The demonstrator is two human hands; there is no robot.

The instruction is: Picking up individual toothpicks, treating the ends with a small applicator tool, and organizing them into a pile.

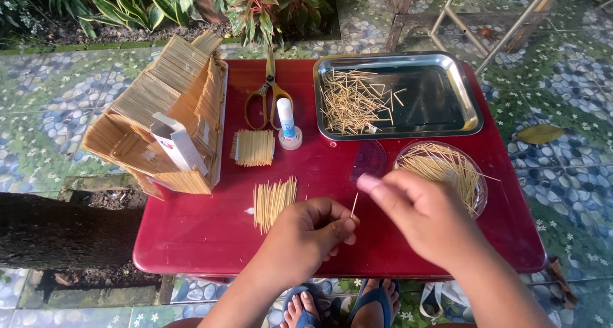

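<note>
My left hand (311, 233) pinches a single thin toothpick (354, 204) upright over the front of the red table (211, 238). My right hand (426, 217) hovers just to its right with the fingers loosely spread, in front of a clear round dish (483, 189) of toothpicks, and I cannot make out anything held in it. A flat row of joined toothpicks (274, 201) lies left of my left hand, and a second joined panel (253, 148) sits behind it.
A toothpick model house (167, 114) stands at the table's left. Yellow-handled scissors (268, 93) and a white glue bottle (287, 122) lie at the back middle. A steel tray (463, 88) holds loose toothpicks. Tiled floor and plants surround the table.
</note>
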